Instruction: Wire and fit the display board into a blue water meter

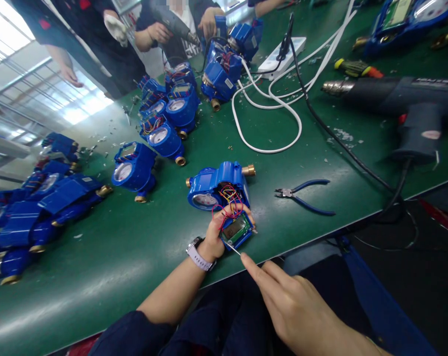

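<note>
My left hand (215,231) is closed around a small blue-framed circuit board with a display (235,228), held near the table's front edge. Red and yellow wires (229,198) run from the board into the open housing of a blue water meter (218,180), which lies just beyond the hand. My right hand (286,291) is closed on a tool with a thin metal shaft (232,248), likely a screwdriver. Its tip reaches the board's near left corner, and its handle is hidden in the hand. Diagonal cutters (301,196) lie to the right with jaws pointing left.
Several blue meters (135,170) stand to the left and farther back. A heat gun (401,99), its black cable and a yellow-black screwdriver (357,67) are at the right. A white power strip (283,57) with looped white cord lies behind. Co-workers (172,29) work across the table.
</note>
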Demonstrator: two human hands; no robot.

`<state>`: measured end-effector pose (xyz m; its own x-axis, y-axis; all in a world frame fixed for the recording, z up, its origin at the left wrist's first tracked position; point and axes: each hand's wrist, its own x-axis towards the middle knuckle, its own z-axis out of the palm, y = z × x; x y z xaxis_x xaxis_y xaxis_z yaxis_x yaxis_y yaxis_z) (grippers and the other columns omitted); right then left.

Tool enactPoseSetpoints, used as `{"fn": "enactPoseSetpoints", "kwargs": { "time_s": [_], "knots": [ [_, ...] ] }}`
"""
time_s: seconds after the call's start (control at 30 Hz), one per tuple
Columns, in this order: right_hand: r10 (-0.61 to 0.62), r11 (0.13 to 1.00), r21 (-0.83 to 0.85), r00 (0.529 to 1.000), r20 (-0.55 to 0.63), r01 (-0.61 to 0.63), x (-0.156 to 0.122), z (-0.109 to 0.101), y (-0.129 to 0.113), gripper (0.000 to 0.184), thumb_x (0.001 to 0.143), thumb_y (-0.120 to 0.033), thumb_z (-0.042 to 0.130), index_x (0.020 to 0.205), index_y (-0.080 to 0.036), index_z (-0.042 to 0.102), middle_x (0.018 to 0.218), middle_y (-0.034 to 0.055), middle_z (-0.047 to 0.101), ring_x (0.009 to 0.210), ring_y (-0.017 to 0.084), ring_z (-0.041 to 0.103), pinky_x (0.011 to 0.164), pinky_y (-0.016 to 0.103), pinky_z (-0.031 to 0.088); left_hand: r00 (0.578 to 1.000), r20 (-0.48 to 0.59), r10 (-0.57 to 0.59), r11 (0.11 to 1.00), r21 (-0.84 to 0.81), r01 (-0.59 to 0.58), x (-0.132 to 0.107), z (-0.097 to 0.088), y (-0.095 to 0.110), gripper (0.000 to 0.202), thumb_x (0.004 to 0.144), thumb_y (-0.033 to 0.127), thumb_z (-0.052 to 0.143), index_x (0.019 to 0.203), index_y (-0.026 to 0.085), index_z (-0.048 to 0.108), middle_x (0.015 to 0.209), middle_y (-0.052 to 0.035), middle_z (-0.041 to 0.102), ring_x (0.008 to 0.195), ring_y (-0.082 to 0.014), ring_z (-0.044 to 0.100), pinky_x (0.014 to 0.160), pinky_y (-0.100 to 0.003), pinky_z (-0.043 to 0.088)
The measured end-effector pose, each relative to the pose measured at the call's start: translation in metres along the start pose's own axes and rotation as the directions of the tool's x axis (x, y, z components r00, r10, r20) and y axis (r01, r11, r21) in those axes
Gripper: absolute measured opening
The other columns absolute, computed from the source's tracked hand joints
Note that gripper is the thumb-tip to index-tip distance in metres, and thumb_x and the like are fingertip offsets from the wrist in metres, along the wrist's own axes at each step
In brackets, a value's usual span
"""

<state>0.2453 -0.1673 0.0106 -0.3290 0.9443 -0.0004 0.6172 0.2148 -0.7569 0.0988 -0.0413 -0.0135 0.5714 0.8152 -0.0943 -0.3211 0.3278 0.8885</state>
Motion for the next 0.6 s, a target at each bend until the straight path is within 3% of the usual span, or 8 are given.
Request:
{"fn": "enactPoseSetpoints", "kwargs": {
  "time_s": [0.17, 0.27, 0.37, 0.43, 0.53, 0.6],
  "knots": [
    [0.180, 0.927, 0.318, 0.979, 0.096, -0.201, 0.003, -0.007, -0.006, 0.043, 0.097, -0.024, 0.034, 0.136, -0.018, 0.051, 0.079, 0.0050, 0.065, 0.069, 0.015, 0.063, 0.068, 0.026, 0.055, 1.000, 0.010, -0.015, 1.000, -0.005, 0.015, 0.000, 0.000, -0.002, 0.060, 0.077, 0.066, 0.052, 0.100, 0.011, 0.059, 0.084, -0.0113, 0.066, 0.078, -0.0252, 0.065, 0.076, -0.041, 0.052],
    [0.103, 0.967, 0.226, 0.993, 0.063, -0.115, 0.001, -0.003, -0.003, 0.048, 0.094, -0.016, 0.032, 0.140, -0.018, 0.047, 0.091, 0.0090, 0.065, 0.073, 0.017, 0.064, 0.071, 0.029, 0.055, 1.000, -0.006, -0.012, 1.000, 0.012, 0.013, 0.000, 0.000, -0.002, 0.061, 0.076, 0.067, 0.052, 0.100, 0.012, 0.059, 0.085, -0.0116, 0.066, 0.080, -0.0262, 0.064, 0.077, -0.042, 0.052],
    [0.048, 0.996, 0.074, 0.998, 0.049, -0.052, 0.000, 0.005, -0.001, 0.057, 0.089, -0.010, 0.028, 0.145, -0.018, 0.039, 0.100, 0.0131, 0.063, 0.067, 0.019, 0.063, 0.064, 0.034, 0.054, 1.000, -0.014, 0.010, 1.000, 0.010, -0.010, 0.001, -0.001, -0.002, 0.059, 0.076, 0.066, 0.051, 0.099, 0.013, 0.059, 0.085, -0.0108, 0.066, 0.079, -0.0263, 0.065, 0.076, -0.042, 0.053],
    [0.095, 0.982, 0.157, 0.994, 0.052, -0.102, 0.002, 0.007, -0.003, 0.053, 0.092, -0.013, 0.028, 0.143, -0.017, 0.041, 0.095, 0.0115, 0.063, 0.069, 0.019, 0.063, 0.065, 0.033, 0.054, 0.999, -0.011, 0.032, 0.999, 0.008, -0.031, 0.001, -0.002, -0.002, 0.055, 0.079, 0.063, 0.049, 0.100, 0.013, 0.060, 0.084, -0.0100, 0.066, 0.077, -0.0249, 0.065, 0.075, -0.041, 0.053],
    [0.228, 0.880, 0.402, 0.967, 0.110, -0.253, 0.006, 0.004, -0.008, 0.046, 0.097, -0.024, 0.031, 0.139, -0.015, 0.048, 0.078, 0.0055, 0.063, 0.070, 0.016, 0.061, 0.066, 0.027, 0.053, 0.999, -0.015, 0.046, 0.999, 0.008, -0.046, 0.001, -0.003, -0.002, 0.055, 0.079, 0.062, 0.049, 0.100, 0.013, 0.060, 0.083, -0.0099, 0.066, 0.075, -0.0239, 0.065, 0.075, -0.040, 0.053],
    [0.214, 0.879, 0.417, 0.973, 0.088, -0.231, 0.006, 0.003, -0.009, 0.046, 0.097, -0.024, 0.031, 0.138, -0.014, 0.049, 0.081, 0.0067, 0.064, 0.073, 0.016, 0.061, 0.069, 0.028, 0.053, 0.999, -0.013, 0.030, 1.000, 0.010, -0.030, 0.002, -0.003, -0.002, 0.057, 0.078, 0.064, 0.050, 0.099, 0.012, 0.060, 0.083, -0.0105, 0.067, 0.075, -0.0244, 0.065, 0.075, -0.041, 0.053]
  ]
}}
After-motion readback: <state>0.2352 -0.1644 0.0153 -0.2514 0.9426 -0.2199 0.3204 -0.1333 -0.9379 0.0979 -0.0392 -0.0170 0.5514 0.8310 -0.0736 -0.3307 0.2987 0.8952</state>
